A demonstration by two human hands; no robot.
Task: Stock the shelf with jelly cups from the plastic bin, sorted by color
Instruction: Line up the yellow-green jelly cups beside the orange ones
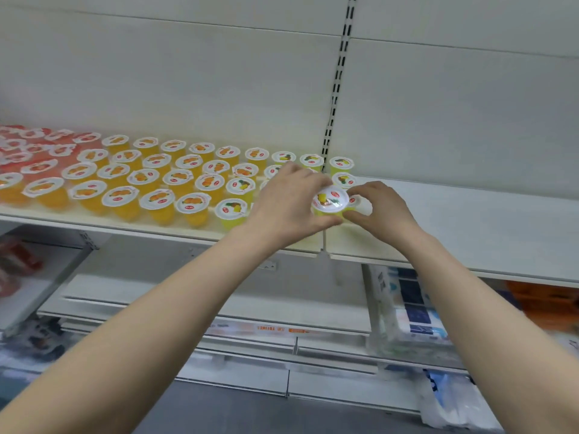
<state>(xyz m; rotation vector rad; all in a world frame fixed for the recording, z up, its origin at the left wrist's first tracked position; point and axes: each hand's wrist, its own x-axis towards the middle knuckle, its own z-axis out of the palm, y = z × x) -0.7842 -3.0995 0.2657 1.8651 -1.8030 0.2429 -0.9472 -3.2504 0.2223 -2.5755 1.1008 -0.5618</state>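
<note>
Left hand [288,208] fingers clamped round yellow jelly cup [330,200] above shelf seam [324,245]. Right hand [385,211] fingers curled just right of seam, grip unclear. Cup likely light, lid fragile: hold sidewall.

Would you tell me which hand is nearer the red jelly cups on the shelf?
Left. The left hand lies well to the right of the red jelly cups; the right hand lies farther right, past the held cup.
</note>
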